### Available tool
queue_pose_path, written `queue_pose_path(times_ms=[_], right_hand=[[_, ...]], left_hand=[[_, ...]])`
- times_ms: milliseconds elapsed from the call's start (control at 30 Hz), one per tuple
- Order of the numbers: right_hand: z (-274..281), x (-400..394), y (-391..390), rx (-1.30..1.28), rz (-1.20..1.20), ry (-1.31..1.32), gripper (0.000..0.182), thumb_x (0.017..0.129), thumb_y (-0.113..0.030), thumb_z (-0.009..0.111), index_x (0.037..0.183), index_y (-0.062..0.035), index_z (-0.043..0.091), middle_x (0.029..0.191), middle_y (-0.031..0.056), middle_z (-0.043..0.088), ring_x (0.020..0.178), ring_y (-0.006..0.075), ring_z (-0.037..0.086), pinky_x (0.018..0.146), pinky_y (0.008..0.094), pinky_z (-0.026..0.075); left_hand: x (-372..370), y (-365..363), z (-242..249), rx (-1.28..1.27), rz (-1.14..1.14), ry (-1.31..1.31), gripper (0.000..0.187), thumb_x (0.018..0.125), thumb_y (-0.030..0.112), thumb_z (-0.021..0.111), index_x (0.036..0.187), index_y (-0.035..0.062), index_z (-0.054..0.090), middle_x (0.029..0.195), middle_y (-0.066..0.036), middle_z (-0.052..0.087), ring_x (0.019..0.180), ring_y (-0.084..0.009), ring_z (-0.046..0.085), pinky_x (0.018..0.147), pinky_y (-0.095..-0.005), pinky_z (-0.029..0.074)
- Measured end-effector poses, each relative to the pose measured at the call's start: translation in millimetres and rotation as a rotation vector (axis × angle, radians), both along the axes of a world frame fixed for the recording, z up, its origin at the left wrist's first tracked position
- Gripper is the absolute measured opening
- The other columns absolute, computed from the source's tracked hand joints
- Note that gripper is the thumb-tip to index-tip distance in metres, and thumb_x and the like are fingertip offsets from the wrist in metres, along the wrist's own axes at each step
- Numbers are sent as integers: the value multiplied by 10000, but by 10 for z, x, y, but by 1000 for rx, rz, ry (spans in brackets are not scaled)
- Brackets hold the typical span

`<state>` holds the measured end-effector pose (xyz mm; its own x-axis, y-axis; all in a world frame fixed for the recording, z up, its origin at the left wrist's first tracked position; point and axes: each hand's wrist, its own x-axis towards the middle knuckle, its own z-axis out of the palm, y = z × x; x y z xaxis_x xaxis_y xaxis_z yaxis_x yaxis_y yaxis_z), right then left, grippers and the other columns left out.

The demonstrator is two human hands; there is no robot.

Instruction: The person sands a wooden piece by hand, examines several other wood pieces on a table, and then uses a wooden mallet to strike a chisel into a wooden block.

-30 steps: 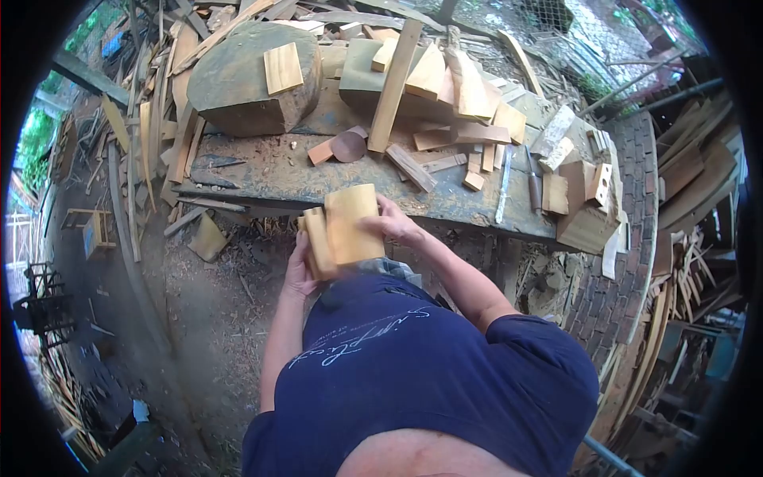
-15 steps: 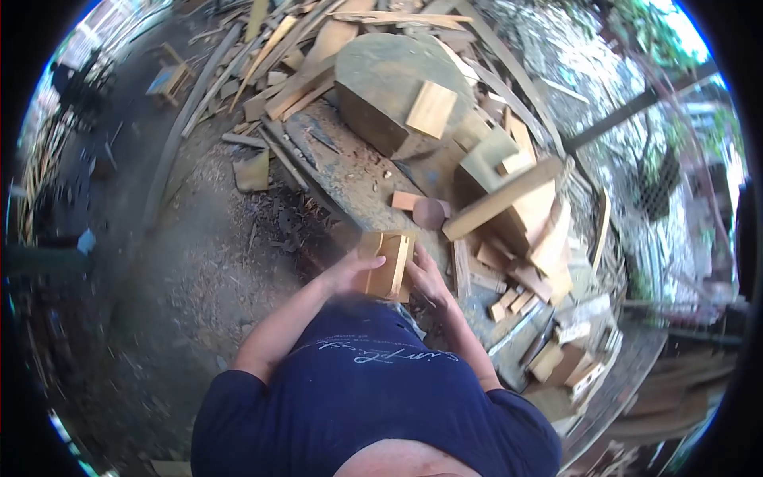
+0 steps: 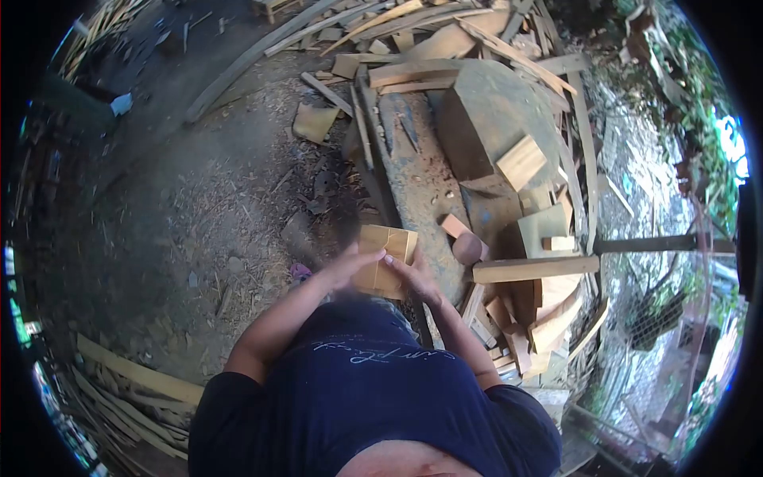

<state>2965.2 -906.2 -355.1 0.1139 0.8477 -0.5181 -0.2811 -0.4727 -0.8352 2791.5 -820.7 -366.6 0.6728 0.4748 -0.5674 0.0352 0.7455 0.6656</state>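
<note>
Both my hands hold a stack of pale flat wood blocks [image 3: 387,256] close to my chest, just off the edge of a worn workbench [image 3: 417,183]. My left hand [image 3: 346,266] grips the stack's left side with fingers laid over its face. My right hand [image 3: 412,274] clasps the right side and lower edge. The top piece shows a pencil line across it.
On the workbench sit a big round log block [image 3: 493,119] with a small board [image 3: 520,161] on top, a brown disc [image 3: 467,249], a long plank [image 3: 534,269] and several offcuts. Loose planks [image 3: 135,378] and scraps litter the dirt ground to the left.
The view has swung to the left, so the bench now lies to the right. The blocks stay in both hands, turned so a broad face shows.
</note>
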Motion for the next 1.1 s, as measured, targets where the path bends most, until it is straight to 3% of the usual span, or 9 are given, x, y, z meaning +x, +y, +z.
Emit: queue_pose_path(times_ms=[200, 267, 367, 467, 600, 700, 800, 967, 1100], right_hand=[[333, -504, 356, 7, 110, 155, 663, 829, -257, 746, 1313, 26, 393, 1206, 151, 566, 1084, 221, 589, 919, 348, 501], [283, -705, 465, 27, 132, 148, 654, 831, -252, 742, 1312, 27, 397, 1211, 149, 564, 1089, 220, 588, 924, 346, 498], [187, -1093, 627, 27, 152, 145, 655, 832, -262, 735, 1316, 24, 400, 1221, 146, 561, 1099, 215, 584, 938, 347, 489], [23, -1567, 768, -30, 196, 167, 679, 826, -296, 735, 1325, 17, 397, 1230, 149, 557, 1122, 222, 572, 949, 352, 477], [-33, -2235, 973, -70, 288, 152, 709, 830, -338, 736, 1327, 25, 386, 1236, 157, 551, 1131, 224, 566, 950, 350, 473], [-58, -2739, 1146, -102, 332, 192, 621, 881, -328, 689, 1332, -21, 394, 1245, 108, 540, 1136, 186, 549, 964, 332, 461], [-21, -3222, 1378, -131, 489, 102, 648, 896, -395, 659, 1356, -32, 383, 1251, 90, 535, 1163, 183, 521, 995, 326, 421], [83, -4097, 1819, -104, 692, 150, 679, 886, -363, 679, 1379, -14, 370, 1287, 118, 527, 1166, 197, 531, 977, 343, 442], [-43, -4644, 2228, -55, 939, -29, 688, 886, -346, 680, 1388, -5, 355, 1286, 146, 536, 1154, 215, 551, 960, 344, 461]], left_hand=[[-646, 70, 127, -33, 100, -39, 630, 896, 314, 671, 1388, 64, 367, 1305, -108, 507, 1214, -208, 509, 1008, -379, 438], [-910, 119, 69, -73, 185, -125, 595, 896, 249, 664, 1386, 54, 390, 1266, -110, 544, 1166, -211, 541, 979, -382, 456], [-1329, 159, 21, -142, 273, -294, 603, 889, 260, 667, 1391, 66, 396, 1263, -100, 546, 1165, -212, 547, 974, -391, 467], [-1786, 161, -77, -236, 308, -330, 631, 893, 352, 649, 1387, 62, 383, 1274, -129, 535, 1169, -242, 551, 988, -409, 464], [-2447, 242, -157, -168, 349, -274, 629, 878, 347, 660, 1373, 57, 401, 1271, -130, 540, 1163, -253, 556, 975, -414, 473], [-2947, 319, -123, -171, 438, -249, 599, 873, 324, 661, 1350, 48, 426, 1250, -130, 556, 1136, -252, 575, 959, -415, 482], [-3454, 330, -126, -245, 562, -283, 560, 903, 332, 615, 1348, 46, 430, 1243, -134, 566, 1105, -260, 599, 955, -419, 487], [-4250, 434, -191, -151, 859, -314, 549, 948, 328, 541, 1390, 47, 375, 1296, -148, 529, 1160, -273, 568, 993, -434, 467], [-4779, 590, -341, -127, 974, -371, 558, 966, 323, 513, 1417, 50, 331, 1334, -152, 495, 1197, -281, 542, 1015, -441, 452]])
